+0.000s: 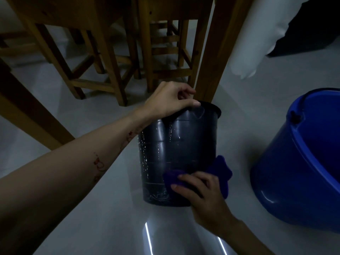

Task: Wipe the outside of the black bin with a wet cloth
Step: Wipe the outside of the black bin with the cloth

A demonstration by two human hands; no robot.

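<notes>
The black bin (176, 150) stands upright on the pale floor in the middle of the view, its side streaked with water drops. My left hand (169, 100) grips the bin's rim at the top left. My right hand (200, 192) presses a dark blue-purple cloth (220, 172) against the bin's lower right side, near the base. Part of the cloth bunches out to the right of the bin.
A large blue bucket (301, 162) stands on the floor at the right, close to the bin. Wooden table legs (215, 52) and chairs (103, 52) crowd the space right behind the bin. A white fabric (257, 34) hangs at the upper right.
</notes>
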